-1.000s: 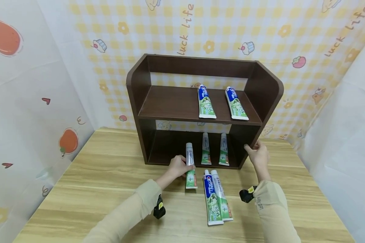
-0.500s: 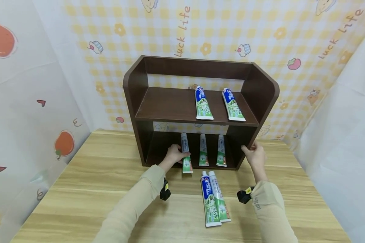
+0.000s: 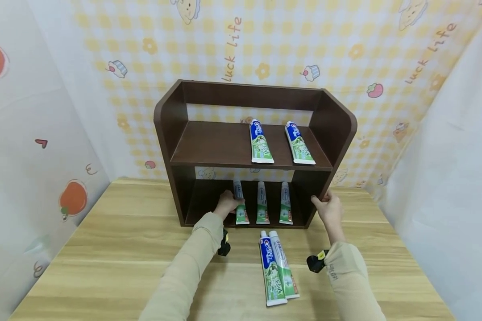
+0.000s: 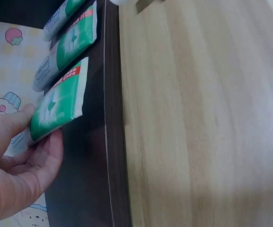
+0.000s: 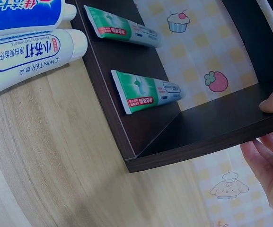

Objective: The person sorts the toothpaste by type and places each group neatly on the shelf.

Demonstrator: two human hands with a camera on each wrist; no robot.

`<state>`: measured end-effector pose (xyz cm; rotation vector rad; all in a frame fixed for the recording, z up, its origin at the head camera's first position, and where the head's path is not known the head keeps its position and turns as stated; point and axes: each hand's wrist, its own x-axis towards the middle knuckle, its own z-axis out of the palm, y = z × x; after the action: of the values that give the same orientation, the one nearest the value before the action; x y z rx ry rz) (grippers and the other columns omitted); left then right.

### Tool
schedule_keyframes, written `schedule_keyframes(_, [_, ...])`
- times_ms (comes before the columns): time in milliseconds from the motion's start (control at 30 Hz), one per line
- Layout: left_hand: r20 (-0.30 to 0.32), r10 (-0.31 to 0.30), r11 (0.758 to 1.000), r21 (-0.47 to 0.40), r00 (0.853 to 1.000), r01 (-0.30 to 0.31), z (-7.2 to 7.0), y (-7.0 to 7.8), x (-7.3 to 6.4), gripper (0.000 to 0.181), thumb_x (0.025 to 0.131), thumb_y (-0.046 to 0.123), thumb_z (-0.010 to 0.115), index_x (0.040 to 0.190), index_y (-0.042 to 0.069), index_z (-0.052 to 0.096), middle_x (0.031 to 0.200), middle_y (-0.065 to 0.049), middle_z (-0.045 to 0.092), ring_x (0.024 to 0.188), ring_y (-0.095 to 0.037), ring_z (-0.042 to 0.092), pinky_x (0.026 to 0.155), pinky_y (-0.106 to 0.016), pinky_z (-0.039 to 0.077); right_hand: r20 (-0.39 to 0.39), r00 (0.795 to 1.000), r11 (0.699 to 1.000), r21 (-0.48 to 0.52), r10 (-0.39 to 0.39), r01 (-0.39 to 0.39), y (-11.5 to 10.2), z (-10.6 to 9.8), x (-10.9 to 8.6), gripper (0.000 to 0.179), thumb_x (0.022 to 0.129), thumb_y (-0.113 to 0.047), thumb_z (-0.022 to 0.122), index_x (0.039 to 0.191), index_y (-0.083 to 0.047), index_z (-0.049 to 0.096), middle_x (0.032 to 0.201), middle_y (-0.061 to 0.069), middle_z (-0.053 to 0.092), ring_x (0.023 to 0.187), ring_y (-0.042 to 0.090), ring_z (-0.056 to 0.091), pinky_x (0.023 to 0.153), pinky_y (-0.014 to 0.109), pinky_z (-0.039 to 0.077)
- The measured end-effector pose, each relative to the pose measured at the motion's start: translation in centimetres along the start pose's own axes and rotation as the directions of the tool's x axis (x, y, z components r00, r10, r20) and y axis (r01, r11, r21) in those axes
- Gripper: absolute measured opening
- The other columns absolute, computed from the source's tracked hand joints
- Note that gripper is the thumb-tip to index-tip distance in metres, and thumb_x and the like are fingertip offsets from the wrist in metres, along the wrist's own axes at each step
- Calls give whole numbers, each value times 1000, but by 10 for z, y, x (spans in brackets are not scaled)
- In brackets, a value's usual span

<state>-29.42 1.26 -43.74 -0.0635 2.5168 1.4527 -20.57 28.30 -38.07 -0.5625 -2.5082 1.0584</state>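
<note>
My left hand point(image 3: 226, 203) grips a green and white toothpaste tube point(image 4: 60, 99) between thumb and fingers. The tube is inside the lower compartment of the dark brown shelf point(image 3: 213, 166), its flat end toward the front edge. To its right lie two matching toothpaste tubes, a middle tube point(image 3: 262, 203) and a right tube point(image 3: 285, 203). My right hand point(image 3: 329, 208) grips the shelf's right side panel, thumb on the inner face and fingers outside, as the right wrist view shows.
On the upper board lie two blue and green toothpaste tubes point(image 3: 261, 141). On the wooden table point(image 3: 124, 249), before the shelf, a blue and green tube point(image 3: 271, 272) overlaps a white and green tube point(image 3: 284, 267). A checked cloth point(image 3: 144, 80) hangs behind.
My left hand has carried its toothpaste tube from in front of the shelf into the lower compartment, beside the other two. My right hand keeps its grip on the side panel. The head view has shifted slightly.
</note>
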Motion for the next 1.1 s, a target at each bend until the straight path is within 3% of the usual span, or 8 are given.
schedule_keyframes(167, [-16, -36, 998, 44, 999, 37, 3, -5, 0, 37, 85, 17, 63, 110, -6, 52, 100, -20, 58, 76, -27, 62, 63, -33, 55, -7, 1000, 1000, -5, -9, 9, 1, 1, -2, 24, 81, -24, 61, 81, 0, 54, 92, 24, 64, 86, 37, 58, 73, 41, 39])
schedule_keyframes(433, [-39, 4, 995, 96, 999, -1, 6, -5, -3, 31, 86, 24, 63, 96, -4, 59, 76, -12, 60, 58, -17, 57, 55, -28, 50, -33, 999, 1000, 16, -9, 9, 1, 0, -2, 23, 81, -22, 61, 80, 0, 53, 90, 24, 63, 84, 36, 58, 66, 35, 39])
schedule_keyframes(633, [-124, 130, 987, 108, 984, -117, 8, -15, -2, 27, 85, 20, 65, 86, -6, 61, 66, -14, 59, 47, -14, 44, 43, -25, 35, -18, 1000, 1000, 5, -6, 6, 2, 2, -3, 25, 81, -24, 61, 78, -1, 52, 93, 23, 64, 86, 35, 58, 68, 36, 38])
schedule_keyframes(767, [-120, 199, 976, 113, 973, -185, 10, -20, -1, 23, 87, 19, 62, 89, -4, 62, 70, -15, 61, 47, -12, 38, 43, -24, 30, -19, 1000, 1000, 6, 6, -6, 3, 2, -2, 24, 81, -24, 61, 79, -1, 52, 94, 23, 64, 86, 35, 58, 68, 35, 39])
schedule_keyframes(1000, [-150, 256, 963, 131, 955, -237, 9, -18, -4, 19, 86, 15, 63, 84, -1, 55, 79, -15, 58, 56, -15, 46, 47, -25, 34, -7, 1000, 1000, 13, 7, -7, 2, 3, 0, 24, 82, -25, 60, 79, -3, 52, 92, 21, 63, 86, 34, 57, 68, 35, 38])
schedule_keyframes(1100, [-128, 287, 956, 100, 949, -276, 9, -17, -7, 20, 85, 16, 64, 85, 0, 53, 80, -14, 56, 60, -17, 47, 52, -26, 38, -12, 1000, 1000, 23, 6, -5, 2, 2, 0, 24, 82, -24, 60, 78, -2, 50, 93, 21, 62, 86, 35, 57, 67, 34, 39])
